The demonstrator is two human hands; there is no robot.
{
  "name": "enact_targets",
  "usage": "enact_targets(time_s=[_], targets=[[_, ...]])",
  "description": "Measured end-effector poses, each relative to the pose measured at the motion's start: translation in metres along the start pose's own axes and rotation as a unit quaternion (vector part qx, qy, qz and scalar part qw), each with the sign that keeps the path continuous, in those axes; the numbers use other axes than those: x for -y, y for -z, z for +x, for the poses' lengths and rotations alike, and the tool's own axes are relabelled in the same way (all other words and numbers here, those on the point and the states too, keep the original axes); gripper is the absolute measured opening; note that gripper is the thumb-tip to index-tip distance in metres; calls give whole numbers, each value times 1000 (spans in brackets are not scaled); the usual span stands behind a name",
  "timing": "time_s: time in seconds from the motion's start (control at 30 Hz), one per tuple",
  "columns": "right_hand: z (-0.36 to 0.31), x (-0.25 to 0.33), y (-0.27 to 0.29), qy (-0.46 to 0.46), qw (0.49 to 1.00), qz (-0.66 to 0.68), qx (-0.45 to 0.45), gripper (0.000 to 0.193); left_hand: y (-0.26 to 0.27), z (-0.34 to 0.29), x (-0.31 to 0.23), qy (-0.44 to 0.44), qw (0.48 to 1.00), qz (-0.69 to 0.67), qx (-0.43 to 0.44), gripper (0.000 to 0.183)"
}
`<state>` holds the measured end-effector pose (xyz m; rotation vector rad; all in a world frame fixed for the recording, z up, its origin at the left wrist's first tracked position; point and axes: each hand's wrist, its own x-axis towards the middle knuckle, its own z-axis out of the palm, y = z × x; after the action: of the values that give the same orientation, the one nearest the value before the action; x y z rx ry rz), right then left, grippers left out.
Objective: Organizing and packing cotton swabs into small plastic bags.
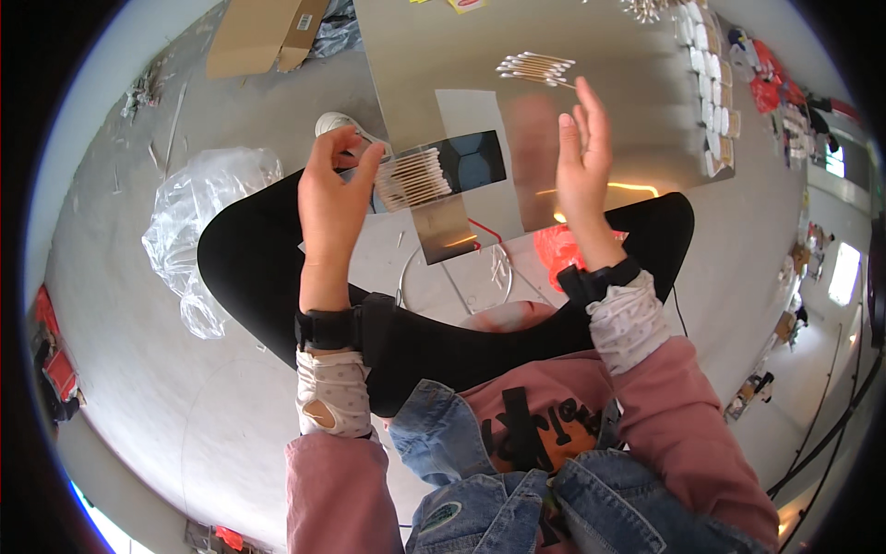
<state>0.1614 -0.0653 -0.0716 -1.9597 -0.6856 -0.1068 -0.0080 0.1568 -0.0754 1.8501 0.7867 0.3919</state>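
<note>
Fingers of the left hand [330, 189] were half curled with a modest gap between thumb and forefinger, near the centre of the frame, and I saw nothing pinched there. Their tips were at the left end of a row of cotton swabs [417, 178], which lay side by side over a dark patterned card [475, 159]; whether they touched it I could not tell. Right of centre, the right hand [585, 171] was wide, thumb apart, its fingertips just beside a loose swab cluster [533, 66] at the upper centre, on the shiny bench [637, 102]. I judged the step to be gathering and lining up swabs; the next move seemed to call for a light pinch with the right fingers, the row left undisturbed. Counting, I made it one row of a dozen or more, packed too tightly for an exact figure, one cluster of roughly eight to ten, and one further swab pile [646, 9] at the upper edge. I also counted one cardboard box [254, 37], upper left, and one clear plastic bag [198, 222], left.
</note>
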Motion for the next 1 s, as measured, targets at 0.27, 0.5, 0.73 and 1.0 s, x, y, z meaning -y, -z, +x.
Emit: enact_targets(time_s=[0.27, 0.5, 0.73, 1.0], targets=[[31, -24, 44, 32, 993, -102, 57, 42, 1, -3, 0, 78, 991, 52, 91, 53], [17, -5, 2, 37, 998, -8, 55, 41, -5, -1, -13, 97, 982, 121, 107, 52], [117, 16, -61, -26, 994, -31, 98, 39, -3, 1, 5, 110, 990, 32, 87, 51], [173, -27, -107, -159, 970, -153, 103, 55, 6, 0, 5, 162, 982, 17, 98, 40]])
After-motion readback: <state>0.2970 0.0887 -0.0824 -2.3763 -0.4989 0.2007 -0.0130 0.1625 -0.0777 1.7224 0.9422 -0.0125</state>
